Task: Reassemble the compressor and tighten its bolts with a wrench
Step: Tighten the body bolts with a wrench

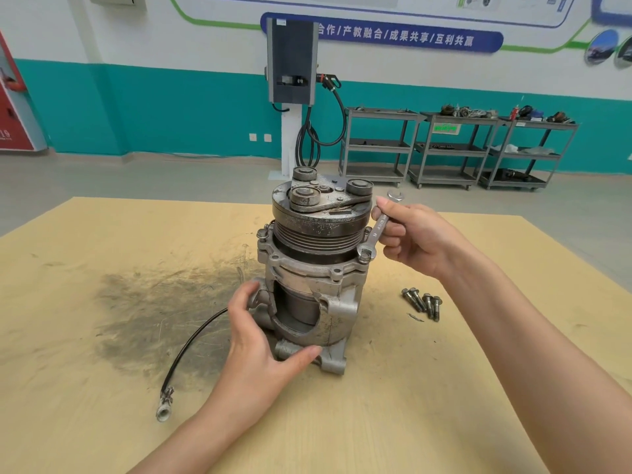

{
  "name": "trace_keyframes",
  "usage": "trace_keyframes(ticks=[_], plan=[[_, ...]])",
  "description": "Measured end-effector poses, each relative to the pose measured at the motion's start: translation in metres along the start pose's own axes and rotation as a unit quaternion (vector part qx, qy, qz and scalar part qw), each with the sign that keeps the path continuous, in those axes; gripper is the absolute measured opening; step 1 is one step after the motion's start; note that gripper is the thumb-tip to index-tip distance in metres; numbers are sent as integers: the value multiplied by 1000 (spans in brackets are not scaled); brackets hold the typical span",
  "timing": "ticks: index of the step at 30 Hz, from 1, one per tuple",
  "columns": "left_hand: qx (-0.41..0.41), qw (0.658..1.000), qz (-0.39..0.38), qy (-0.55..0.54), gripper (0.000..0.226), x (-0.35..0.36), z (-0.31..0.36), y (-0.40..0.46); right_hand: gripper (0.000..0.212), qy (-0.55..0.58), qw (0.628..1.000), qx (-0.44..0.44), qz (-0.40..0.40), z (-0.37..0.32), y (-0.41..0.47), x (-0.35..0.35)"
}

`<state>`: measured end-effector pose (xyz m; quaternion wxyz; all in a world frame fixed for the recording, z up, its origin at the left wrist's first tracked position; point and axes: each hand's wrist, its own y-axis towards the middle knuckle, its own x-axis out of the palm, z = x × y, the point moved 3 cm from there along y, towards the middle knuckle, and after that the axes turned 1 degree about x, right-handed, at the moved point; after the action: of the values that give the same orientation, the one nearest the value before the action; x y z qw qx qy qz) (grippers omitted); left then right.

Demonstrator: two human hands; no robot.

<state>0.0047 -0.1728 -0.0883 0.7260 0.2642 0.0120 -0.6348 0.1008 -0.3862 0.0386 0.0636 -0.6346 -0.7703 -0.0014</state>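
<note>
The compressor (309,268) stands upright mid-table (102,405), left hand (260,343) cupped open against its lower housing, right hand (410,237) gripping a wrench (374,234) seated on a flange bolt (364,257), four spare bolts (422,302) lying toward the table's right edge

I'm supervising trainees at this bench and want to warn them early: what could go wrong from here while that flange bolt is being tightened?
1. The wrench sits steeply angled on the flange bolt; it could slip off and round the head or drive the right hand into the pulley.
2. The compressor stands upright, steadied only by the left hand; a hard pull might tip it.
3. The loose bolts lie on the table and could be knocked away.
</note>
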Motion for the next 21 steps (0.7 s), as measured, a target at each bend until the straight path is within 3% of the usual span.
trace_keyframes(ticks=[5,9,14,18,21], plan=[[6,1000,2,1,107,0,0,0,33,1,996,-84,-14,-6,-4,0],[0,1000,-3,-12,106,0,3,0,34,-6,998,-63,-3,-2,-4,2],[3,1000,-1,-14,109,0,3,0,29,47,986,-91,129,13,-21,-1],[1,1000,0,-8,109,1,1,1,28,56,955,-172,235,24,-52,-5],[6,1000,-1,-5,109,2,1,1,30,74,927,-260,261,34,-78,1]])
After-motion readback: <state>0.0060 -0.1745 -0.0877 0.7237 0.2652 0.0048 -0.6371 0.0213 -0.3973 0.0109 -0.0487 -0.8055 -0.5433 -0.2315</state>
